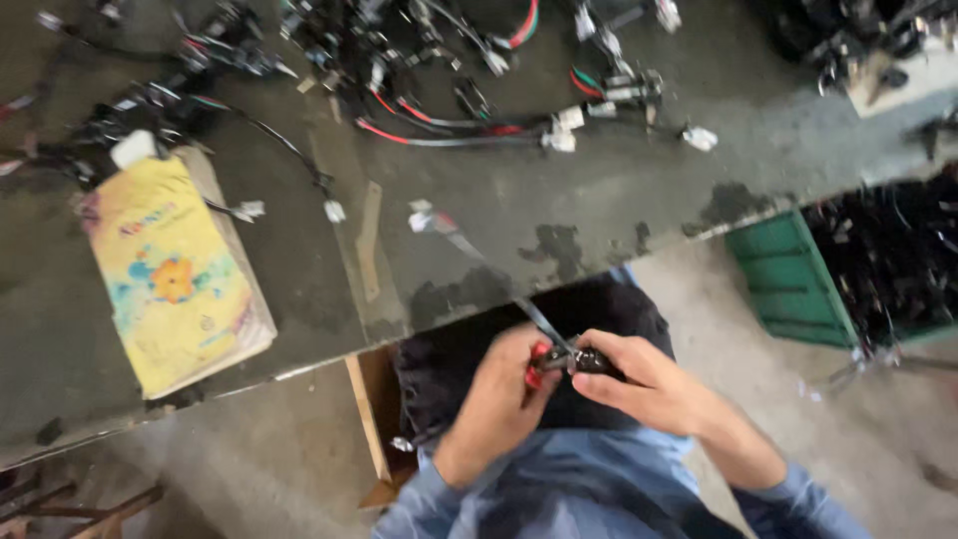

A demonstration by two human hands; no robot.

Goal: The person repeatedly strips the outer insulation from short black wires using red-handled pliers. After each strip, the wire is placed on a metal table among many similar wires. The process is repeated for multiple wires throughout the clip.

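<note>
Yellow booklet (175,274) on workbench (559,210), wire harnesses (429,70) beyond, green crate (788,284) right.

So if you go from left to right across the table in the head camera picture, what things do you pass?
Yellow book → small white plug on a black wire → red and black wire bundle → white connector → green crate beside the table's edge.

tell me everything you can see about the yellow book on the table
The yellow book lies flat and closed near the dark worktable's front edge, turned at a slant. Its paper cover is yellow with a flower picture and looks worn; the page block shows along its right side. A small white connector rests at its top edge. Neither hand touches it.
</note>
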